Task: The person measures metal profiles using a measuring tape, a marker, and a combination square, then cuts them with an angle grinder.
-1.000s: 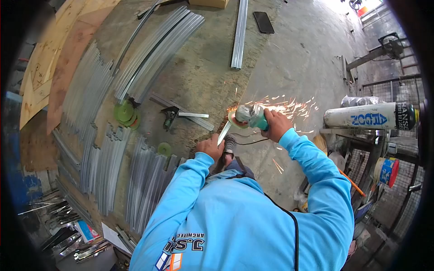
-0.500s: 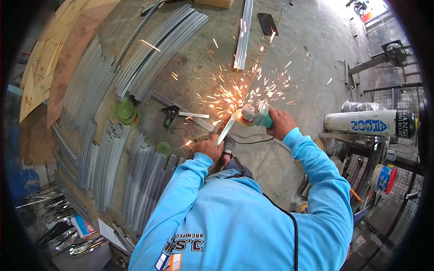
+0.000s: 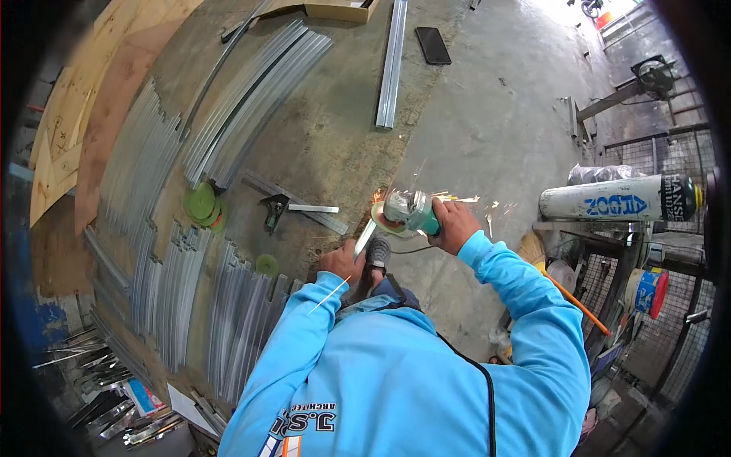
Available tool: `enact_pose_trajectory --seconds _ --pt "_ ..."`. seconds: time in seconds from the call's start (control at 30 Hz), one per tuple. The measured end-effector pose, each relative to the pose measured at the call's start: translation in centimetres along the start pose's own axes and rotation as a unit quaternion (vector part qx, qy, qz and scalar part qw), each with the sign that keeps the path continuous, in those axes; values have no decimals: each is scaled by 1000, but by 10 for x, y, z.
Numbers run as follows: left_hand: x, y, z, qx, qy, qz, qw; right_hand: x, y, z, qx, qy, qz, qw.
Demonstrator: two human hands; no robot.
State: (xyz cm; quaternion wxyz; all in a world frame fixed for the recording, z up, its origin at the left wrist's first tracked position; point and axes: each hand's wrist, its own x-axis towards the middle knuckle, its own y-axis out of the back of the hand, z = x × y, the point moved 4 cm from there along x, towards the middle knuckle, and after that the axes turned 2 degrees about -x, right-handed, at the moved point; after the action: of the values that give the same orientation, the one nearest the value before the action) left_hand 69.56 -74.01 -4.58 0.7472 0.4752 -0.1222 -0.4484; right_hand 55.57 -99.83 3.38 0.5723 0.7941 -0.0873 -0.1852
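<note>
My right hand (image 3: 455, 225) is wrapped round the teal body of an angle grinder (image 3: 412, 212), its disc facing left. My left hand (image 3: 342, 261) grips a short metal bar (image 3: 365, 240), whose upper end meets the disc's lower left edge. A few sparks (image 3: 378, 196) show beside the disc, and others fly right past my right hand. Left of the bar, a black clamp-like tool (image 3: 274, 211) and a short light metal strip (image 3: 313, 209) lie by a longer flat bar (image 3: 329, 221) on the floor.
Bundles of metal profiles (image 3: 259, 99) cover the floor at left, near green discs (image 3: 201, 204). A long profile (image 3: 391, 68) and a black phone (image 3: 433, 46) lie ahead. An argon cylinder (image 3: 609, 199) rests on a rack at right. A shoe (image 3: 378, 251) shows below the grinder.
The wide spray of sparks has shrunk to a few streaks. Both hands, with the grinder and bar, have shifted slightly left and down in view.
</note>
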Motion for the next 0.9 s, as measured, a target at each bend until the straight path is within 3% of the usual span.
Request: enact_pose_trajectory --seconds 0.1,0.2,0.3,0.33,0.43,0.5,0.53,0.57,0.6,0.67,0.73,0.83,0.9 --pt "1 2 0 3 5 7 1000 5 -1 8 -8 -34 -45 998" --pt "-2 -3 -2 1 12 0 1000 1 -4 1 22 -17 -16 999" --pt "-2 -4 -3 12 4 12 1000 -4 2 -14 -12 -15 -48 999" --pt "-2 -4 -2 11 -2 23 1000 -4 3 -14 21 4 9 1000" --pt "1 -2 -2 6 7 16 1000 1 -2 8 7 -68 -22 997" --pt "2 -3 -4 1 29 -18 999 -3 -8 19 16 -39 8 999" --pt "2 4 1 -1 61 -75 995 -12 -14 27 46 -108 7 993" --pt "1 11 5 -4 67 -69 995 -22 -18 32 76 -175 5 982" --pt "1 14 8 -29 80 -75 994 -31 -21 31 74 -164 4 984" --pt "-1 22 11 -107 121 -96 982 -55 -30 32 231 -257 15 938" --pt "-5 22 7 -149 127 -55 979 -71 -35 22 325 -249 43 911" --pt "-18 19 -11 -199 122 5 972 -83 -55 19 339 -208 1 918" --pt "-35 27 -20 -214 121 36 969 -84 -53 5 487 -199 -1 850"
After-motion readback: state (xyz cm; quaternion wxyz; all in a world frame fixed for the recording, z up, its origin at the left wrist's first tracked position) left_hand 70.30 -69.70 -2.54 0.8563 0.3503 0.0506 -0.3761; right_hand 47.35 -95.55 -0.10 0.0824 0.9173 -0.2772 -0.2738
